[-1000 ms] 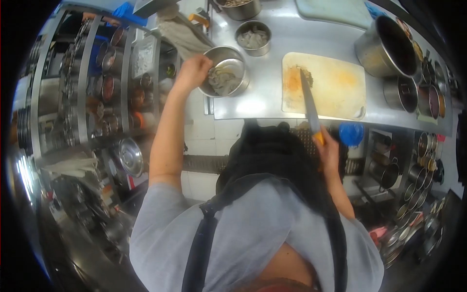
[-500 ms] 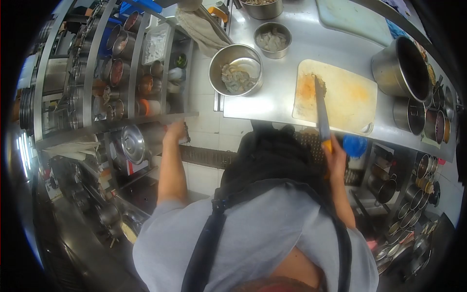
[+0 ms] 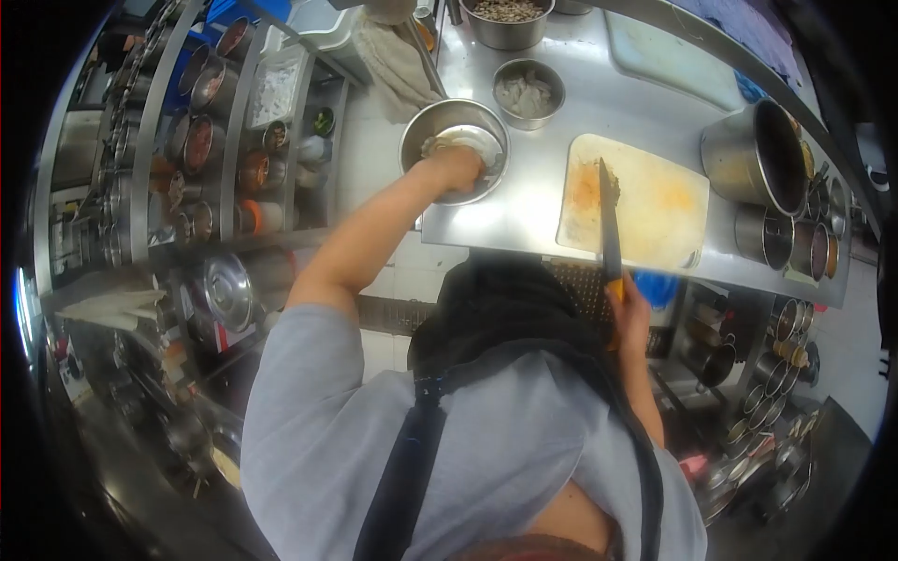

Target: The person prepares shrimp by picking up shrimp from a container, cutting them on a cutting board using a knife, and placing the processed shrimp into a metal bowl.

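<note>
My right hand (image 3: 632,304) is wrapped round the yellow handle of a long knife (image 3: 611,224). The blade lies over a white cutting board (image 3: 675,178) with orange stains, and a little brown minced bit sits by its tip. My left hand (image 3: 456,168) reaches down into a steel bowl (image 3: 409,154) at the counter's front left corner. Its fingers are curled downward, and what they hold is hidden. Around it in the bowl are greyish, wet pieces that look like peeled shrimp (image 3: 432,146). Just behind, a smaller steel bowl (image 3: 529,122) contains similar pale pieces.
Another steel pot of chopped brown pieces (image 3: 510,11) stands at the back. A large steel pot (image 3: 739,159) and smaller ones (image 3: 762,234) line the counter's right. Behind the board lies a pale green board (image 3: 669,61). Racks of containers (image 3: 201,140) stand left.
My left hand has moved from low beside the rack up and right into the steel bowl. My right hand still holds the knife over the board. The whole view has shifted slightly.
</note>
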A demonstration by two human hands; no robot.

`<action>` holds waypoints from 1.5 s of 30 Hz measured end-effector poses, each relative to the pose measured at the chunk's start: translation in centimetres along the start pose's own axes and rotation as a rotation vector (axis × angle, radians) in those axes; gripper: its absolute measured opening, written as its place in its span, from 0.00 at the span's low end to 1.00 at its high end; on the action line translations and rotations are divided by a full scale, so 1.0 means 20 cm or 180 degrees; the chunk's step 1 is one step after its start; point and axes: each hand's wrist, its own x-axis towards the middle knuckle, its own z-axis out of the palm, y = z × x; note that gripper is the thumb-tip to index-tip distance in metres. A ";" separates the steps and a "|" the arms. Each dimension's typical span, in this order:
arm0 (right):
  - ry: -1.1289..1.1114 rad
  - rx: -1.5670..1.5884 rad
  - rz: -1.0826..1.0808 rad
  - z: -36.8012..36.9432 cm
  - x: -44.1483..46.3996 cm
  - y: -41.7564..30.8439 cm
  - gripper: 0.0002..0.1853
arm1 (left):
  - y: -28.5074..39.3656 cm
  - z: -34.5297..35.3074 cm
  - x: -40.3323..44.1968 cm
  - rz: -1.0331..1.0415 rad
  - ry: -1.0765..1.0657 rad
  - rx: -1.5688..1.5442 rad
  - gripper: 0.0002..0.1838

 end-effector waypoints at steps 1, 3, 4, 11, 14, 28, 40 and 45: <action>0.0005 0.0004 0.0144 0.00 -0.01 -0.03 0.27 | 0.00 0.02 0.02 -0.0150 -0.0017 0.0050 0.15; 0.0025 -0.0007 0.0313 0.01 -0.04 -0.07 0.26 | -0.05 0.07 0.04 -0.0125 0.0212 0.0072 0.13; 0.0109 0.0042 0.0266 0.03 -0.04 -0.07 0.26 | -0.10 0.07 0.05 -0.0091 0.0222 0.0082 0.13; 0.0740 0.0251 0.0106 0.21 -0.11 -0.06 0.22 | -0.17 -0.33 -0.09 0.0544 0.1044 -0.1044 0.15; 0.0843 0.0191 0.0200 0.20 -0.12 -0.15 0.22 | -0.08 -0.51 -0.05 0.0547 0.2012 -0.1627 0.16; 0.0936 0.0171 -0.0176 0.25 -0.19 -0.14 0.20 | 0.06 0.00 0.16 0.0186 0.0682 0.0167 0.11; 0.0900 0.0378 0.0030 0.45 -0.19 0.08 0.19 | -0.13 0.24 0.35 -0.0061 0.1117 0.0438 0.12; 0.1136 0.0187 -0.0386 0.37 -0.21 0.02 0.19 | 0.00 0.02 0.14 -0.0415 0.1186 -0.0166 0.17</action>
